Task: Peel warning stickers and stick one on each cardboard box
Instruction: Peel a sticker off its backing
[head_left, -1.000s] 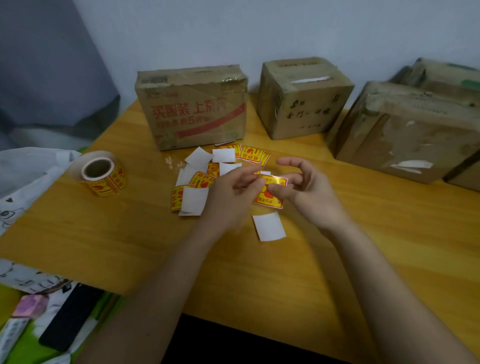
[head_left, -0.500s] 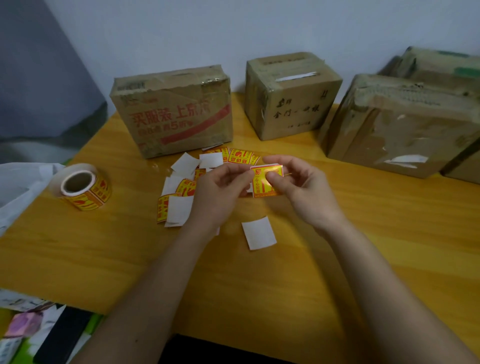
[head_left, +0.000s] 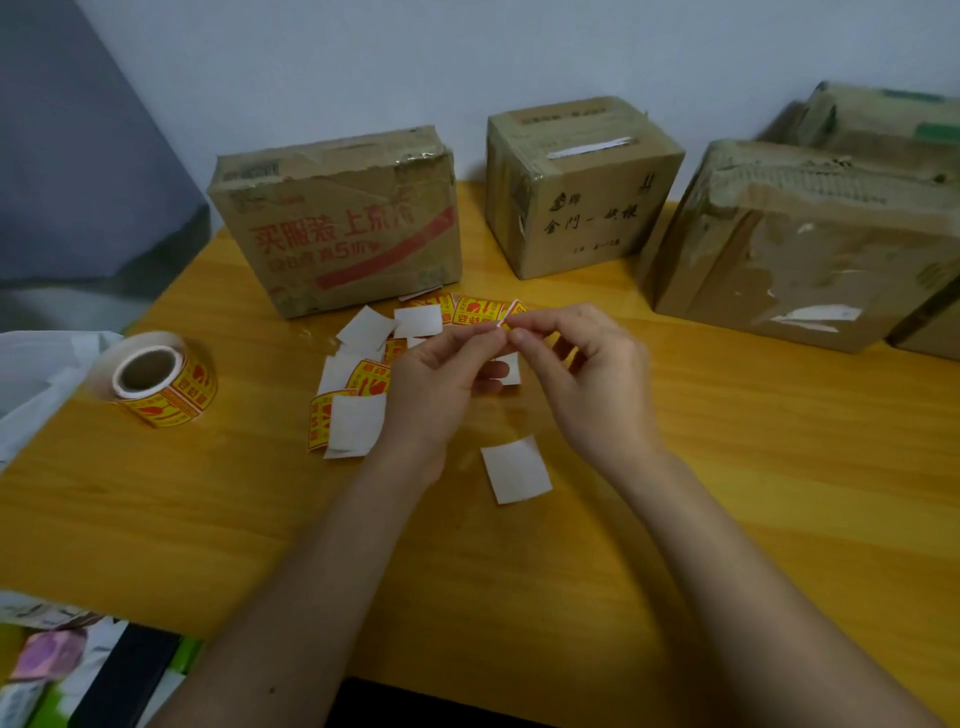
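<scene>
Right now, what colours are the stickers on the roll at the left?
Yellow with red print, wound on the sticker roll with a white core; the head view shows it.

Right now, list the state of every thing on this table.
Left hand: pinching the sticker.
Right hand: pinching the same sticker.
Sticker: held above the table, edge-on.
Sticker roll: lying on its side.
Red-printed box: closed, no warning sticker visible.
Handwritten box: taped shut.

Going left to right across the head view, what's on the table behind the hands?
Sticker roll → red-printed box → handwritten box → big taped box.
</scene>
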